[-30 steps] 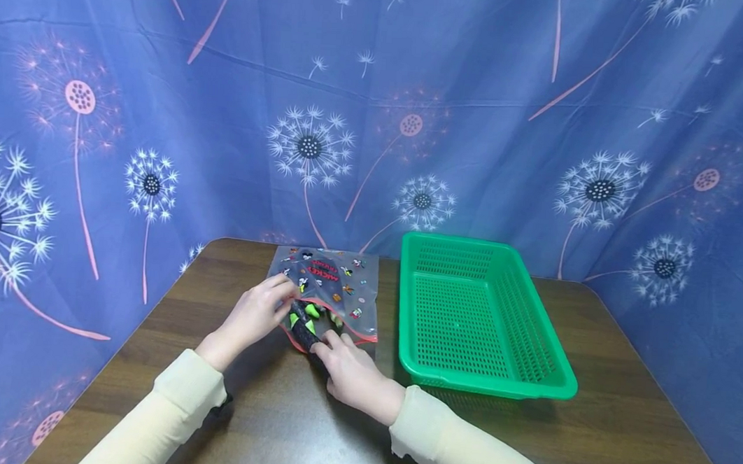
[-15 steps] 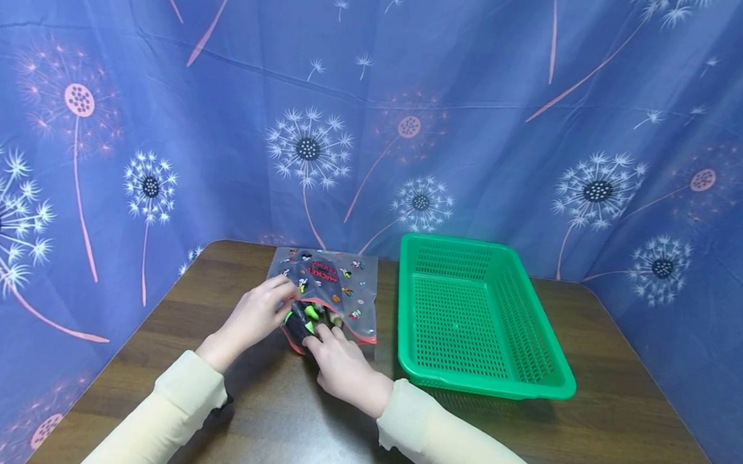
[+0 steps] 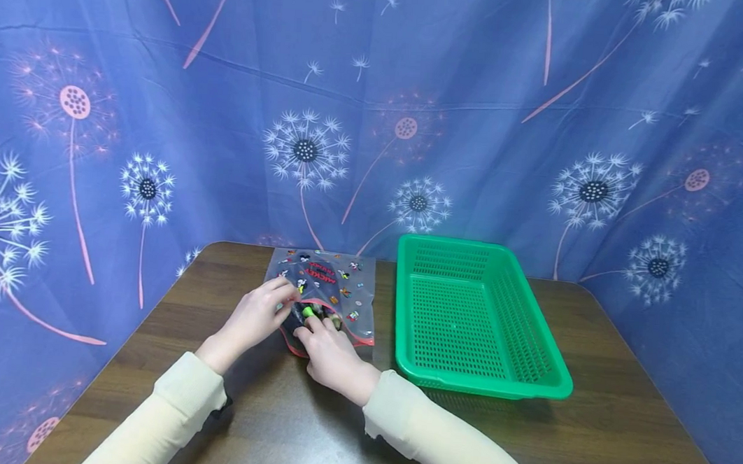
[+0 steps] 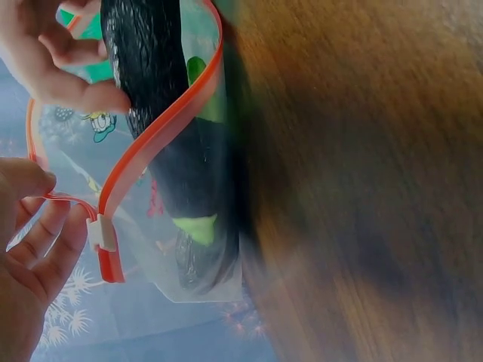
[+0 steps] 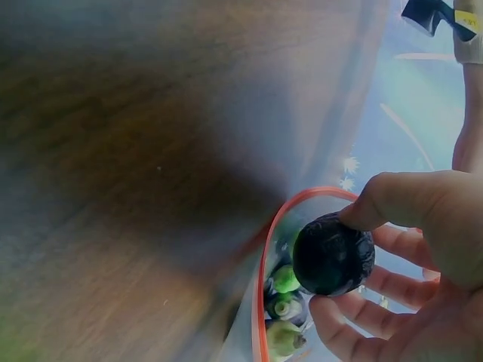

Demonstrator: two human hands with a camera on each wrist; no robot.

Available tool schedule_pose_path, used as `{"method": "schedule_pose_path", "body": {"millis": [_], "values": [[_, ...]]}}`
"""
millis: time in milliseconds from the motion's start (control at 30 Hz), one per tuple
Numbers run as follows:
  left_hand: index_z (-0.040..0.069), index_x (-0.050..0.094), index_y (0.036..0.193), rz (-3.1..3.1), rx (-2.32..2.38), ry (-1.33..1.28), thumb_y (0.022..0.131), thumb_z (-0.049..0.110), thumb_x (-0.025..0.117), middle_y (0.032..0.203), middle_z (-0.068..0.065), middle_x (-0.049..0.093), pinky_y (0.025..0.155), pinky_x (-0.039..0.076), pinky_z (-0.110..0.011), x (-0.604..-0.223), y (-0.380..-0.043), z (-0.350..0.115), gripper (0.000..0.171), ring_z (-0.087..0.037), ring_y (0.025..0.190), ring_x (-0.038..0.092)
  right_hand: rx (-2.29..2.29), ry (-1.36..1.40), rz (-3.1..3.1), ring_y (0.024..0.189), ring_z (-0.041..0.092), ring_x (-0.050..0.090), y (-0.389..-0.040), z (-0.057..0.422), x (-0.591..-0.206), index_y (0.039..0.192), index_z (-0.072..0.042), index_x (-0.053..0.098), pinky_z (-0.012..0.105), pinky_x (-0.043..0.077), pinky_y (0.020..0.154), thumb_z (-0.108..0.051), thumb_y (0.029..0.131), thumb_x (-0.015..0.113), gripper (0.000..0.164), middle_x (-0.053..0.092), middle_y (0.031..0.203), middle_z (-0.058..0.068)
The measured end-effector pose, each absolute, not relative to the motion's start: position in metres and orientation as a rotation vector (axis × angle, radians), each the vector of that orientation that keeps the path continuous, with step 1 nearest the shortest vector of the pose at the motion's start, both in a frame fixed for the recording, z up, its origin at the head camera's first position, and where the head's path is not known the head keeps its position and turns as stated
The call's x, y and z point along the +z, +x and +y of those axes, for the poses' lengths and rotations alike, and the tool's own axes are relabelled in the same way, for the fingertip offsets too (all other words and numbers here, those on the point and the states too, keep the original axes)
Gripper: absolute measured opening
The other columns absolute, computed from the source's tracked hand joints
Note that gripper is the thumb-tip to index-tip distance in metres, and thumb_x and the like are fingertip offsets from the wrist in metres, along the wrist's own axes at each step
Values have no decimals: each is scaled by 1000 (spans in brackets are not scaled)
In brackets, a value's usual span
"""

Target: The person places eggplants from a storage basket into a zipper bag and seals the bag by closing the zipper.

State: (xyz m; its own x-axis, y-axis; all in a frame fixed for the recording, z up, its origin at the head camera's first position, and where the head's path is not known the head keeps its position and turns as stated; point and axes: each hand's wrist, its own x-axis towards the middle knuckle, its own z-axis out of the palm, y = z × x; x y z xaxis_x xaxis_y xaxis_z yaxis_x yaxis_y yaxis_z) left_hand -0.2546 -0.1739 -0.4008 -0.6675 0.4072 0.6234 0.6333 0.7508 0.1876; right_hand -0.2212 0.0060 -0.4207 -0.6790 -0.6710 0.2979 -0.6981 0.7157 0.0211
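Observation:
A clear zip bag (image 3: 359, 284) with cartoon prints and a red-orange rim lies on the table, its mouth spread towards me. Beside the white slider (image 4: 101, 234), my left hand (image 3: 256, 317) pinches the rim between thumb and fingers. My right hand (image 3: 330, 352) grips a dark eggplant (image 5: 332, 253) by its blunt end at the bag's mouth. The eggplant's other end points into the bag. Other eggplants (image 5: 285, 279), with green caps, lie inside the bag, partly hidden by the held one and the printed film.
To the right of the bag stands a green plastic basket (image 3: 455, 324) with perforated walls and nothing in it. Brown wooden table (image 3: 260, 422) lies under everything. A blue dandelion-print cloth (image 3: 509, 127) hangs behind and at the sides.
My right hand has pushed the eggplant forward and leftward, deeper into the bag's mouth. The left hand keeps its pinch on the rim in the same place.

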Motion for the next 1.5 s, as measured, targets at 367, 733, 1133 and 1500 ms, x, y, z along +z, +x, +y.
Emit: {"method": "schedule_pose_path", "body": {"millis": [367, 733, 1133, 1500], "values": [[14, 66, 87, -2395, -532, -768, 78, 0, 71, 90, 4, 61, 62, 50, -34, -401, -253, -175, 17, -11, 77, 60, 226, 1104, -2604, 91, 25, 56, -236, -8, -426, 114, -15, 61, 33, 50, 64, -17, 67, 78, 50, 56, 111, 4], [13, 66, 87, -2397, -520, -757, 76, -1, 72, 89, 4, 60, 60, 49, -32, -401, -253, -177, 19, -11, 76, 58, 254, 1089, -2599, 97, 23, 56, -240, -4, -433, 119, -18, 59, 35, 50, 75, -20, 68, 78, 55, 56, 115, 4], [14, 66, 88, -2405, -534, -760, 76, -2, 72, 89, 4, 59, 60, 50, -32, -400, -253, -175, 21, -11, 77, 59, 347, 1092, -2675, 96, 23, 58, -234, 19, -431, 120, -16, 58, 34, 52, 78, -10, 72, 74, 51, 55, 113, 7], [14, 66, 87, -2395, -534, -765, 76, -1, 72, 88, 4, 59, 60, 49, -33, -401, -252, -176, 20, -11, 77, 59, 378, 1093, -2605, 88, 22, 58, -233, 14, -437, 114, -15, 60, 32, 51, 74, 0, 71, 68, 46, 57, 105, 6]]}}
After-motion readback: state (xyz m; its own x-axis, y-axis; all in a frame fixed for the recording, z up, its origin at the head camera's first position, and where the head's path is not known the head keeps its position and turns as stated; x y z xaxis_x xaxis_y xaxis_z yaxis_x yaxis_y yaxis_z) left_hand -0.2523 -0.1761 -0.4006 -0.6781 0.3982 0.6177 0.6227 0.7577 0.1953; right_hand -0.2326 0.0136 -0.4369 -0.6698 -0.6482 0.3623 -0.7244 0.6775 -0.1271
